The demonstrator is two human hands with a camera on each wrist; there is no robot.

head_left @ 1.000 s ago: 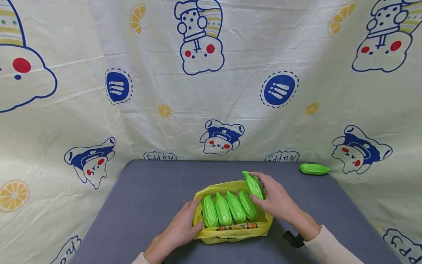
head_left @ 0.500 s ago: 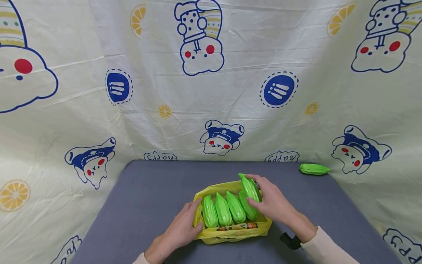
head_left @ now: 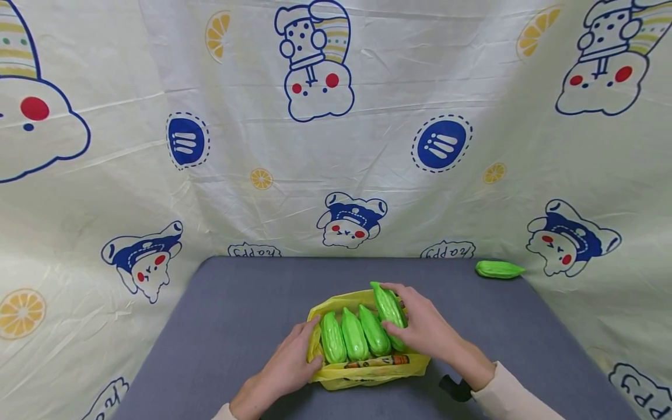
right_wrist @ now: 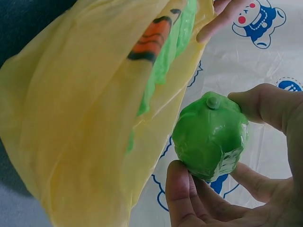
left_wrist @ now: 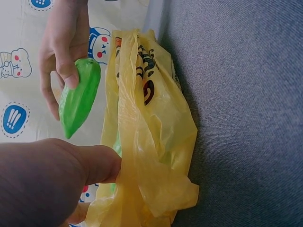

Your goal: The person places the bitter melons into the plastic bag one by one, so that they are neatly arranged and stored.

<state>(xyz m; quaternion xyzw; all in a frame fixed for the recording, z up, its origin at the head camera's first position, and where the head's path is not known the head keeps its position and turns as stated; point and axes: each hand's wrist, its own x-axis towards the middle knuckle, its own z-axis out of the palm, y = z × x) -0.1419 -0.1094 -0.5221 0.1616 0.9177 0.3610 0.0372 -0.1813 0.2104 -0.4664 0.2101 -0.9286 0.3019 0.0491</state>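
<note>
A yellow plastic bag [head_left: 373, 378] stands open on the table, with several glossy green bitter melons [head_left: 354, 335] side by side in it. At its left rim my left hand [head_left: 286, 363] grips the bag's edge; the thumb [left_wrist: 102, 163] shows against the plastic in the left wrist view. My right hand [head_left: 427, 325] holds another bitter melon [head_left: 387, 305] over the bag's right part, pointed tip away from me. Its thumb and fingers are round the melon's sides, and the stub end [right_wrist: 213, 102] shows in the right wrist view. The melon under it is largely hidden.
One more bitter melon [head_left: 499, 269] lies at the table's far right corner. The table has a grey-blue cloth top [head_left: 252, 303]. Behind and beside it hangs a pale sheet [head_left: 388, 192] with cartoon prints.
My right hand has moved left and slightly toward me with the bitter melon, from the bag's right rim to over the melons inside. My left hand has stayed at the bag's left rim.
</note>
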